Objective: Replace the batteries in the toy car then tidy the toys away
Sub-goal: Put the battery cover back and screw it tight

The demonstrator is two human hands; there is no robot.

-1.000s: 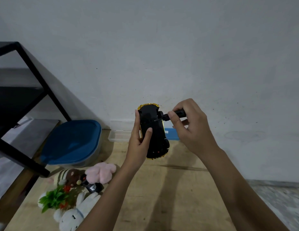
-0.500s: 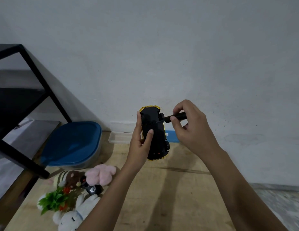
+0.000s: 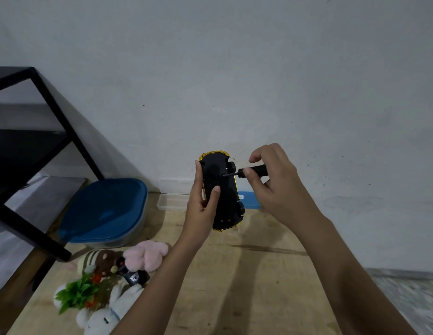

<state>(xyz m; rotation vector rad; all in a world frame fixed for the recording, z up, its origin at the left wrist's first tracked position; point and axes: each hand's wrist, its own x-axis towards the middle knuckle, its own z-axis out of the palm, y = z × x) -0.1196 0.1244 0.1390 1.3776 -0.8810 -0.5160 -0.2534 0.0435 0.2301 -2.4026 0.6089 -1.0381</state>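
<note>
A yellow toy car (image 3: 222,189) is held upright in the air with its black underside facing me. My left hand (image 3: 203,209) grips its left side, thumb on the underside. My right hand (image 3: 276,182) holds a small black screwdriver (image 3: 249,172) by the handle, its tip touching the underside near the upper wheel. The index finger of that hand is lifted off the handle. A heap of toys lies at the lower left: a pink plush (image 3: 148,258), a brown striped plush (image 3: 99,262), a white bunny plush (image 3: 106,313), a green plastic plant (image 3: 76,293) and a small black toy (image 3: 133,276).
A lidded container with a blue lid (image 3: 104,211) stands left of centre on the wooden table (image 3: 247,286). A clear shallow tray (image 3: 172,201) and a blue flat item (image 3: 249,200) lie by the white wall. A black metal shelf frame (image 3: 29,170) stands at the left.
The screwdriver has twisted in my right hand, whose index finger has lifted. The car and my left hand stay in about the same place.
</note>
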